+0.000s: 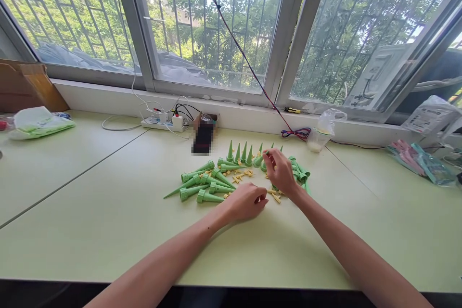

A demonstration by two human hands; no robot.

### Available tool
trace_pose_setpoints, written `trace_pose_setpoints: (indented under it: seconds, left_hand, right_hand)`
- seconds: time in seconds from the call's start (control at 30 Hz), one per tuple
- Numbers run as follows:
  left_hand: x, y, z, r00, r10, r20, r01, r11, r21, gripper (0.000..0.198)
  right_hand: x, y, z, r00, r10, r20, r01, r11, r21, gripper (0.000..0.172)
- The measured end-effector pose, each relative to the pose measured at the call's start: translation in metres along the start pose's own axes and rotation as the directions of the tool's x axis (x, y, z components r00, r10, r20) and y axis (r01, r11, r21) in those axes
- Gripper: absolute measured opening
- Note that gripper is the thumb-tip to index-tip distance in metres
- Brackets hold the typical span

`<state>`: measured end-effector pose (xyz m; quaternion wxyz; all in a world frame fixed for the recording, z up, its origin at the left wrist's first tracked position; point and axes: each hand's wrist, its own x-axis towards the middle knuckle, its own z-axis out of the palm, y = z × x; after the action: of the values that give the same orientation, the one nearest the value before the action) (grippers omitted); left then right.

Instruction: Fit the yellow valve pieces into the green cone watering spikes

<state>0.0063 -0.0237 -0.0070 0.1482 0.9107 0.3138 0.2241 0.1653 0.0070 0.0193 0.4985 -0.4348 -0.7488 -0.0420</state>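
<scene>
My right hand (279, 171) reaches over the far side of the pile, its thumb and fingers pinching the tip of a green plastic watering spike at the row of upright ones. Those upright spikes (244, 153) stand points up, partly hidden by that hand. My left hand (249, 200) rests on the table nearer to me with its fingers curled; whatever they hold, if anything, is hidden. Beside it on the left, several green spikes (189, 193) with ribbed collars lie on their sides. Small yellow valve pieces (276, 198) are scattered between and around the hands. More green spikes (303, 173) lie right of my right hand.
On the pale green table (108, 231), a power strip (164, 124) with cables and a pixelated dark object (203, 138) sit near the windowsill. A cup in plastic (319, 137) and a cable coil (296, 133) are back right. Bags (420, 161) lie far right, another bag (41, 123) far left.
</scene>
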Motion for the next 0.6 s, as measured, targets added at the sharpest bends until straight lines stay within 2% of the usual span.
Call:
trace_pose_setpoints:
  seconds: [0.13, 0.6]
  left_hand:
    - [0.0, 0.0, 0.0, 1.0, 0.021, 0.006, -0.021, 0.999, 0.037, 0.015]
    - [0.0, -0.001, 0.005, 0.998, 0.06, 0.027, -0.062, 0.996, 0.067, 0.017]
  right_hand:
    - [0.009, 0.009, 0.009, 0.998, -0.024, 0.063, 0.028, 0.998, -0.059, 0.018]
    - [0.01, 0.028, 0.021, 0.988, 0.082, 0.13, -0.068, 0.992, -0.109, 0.018]
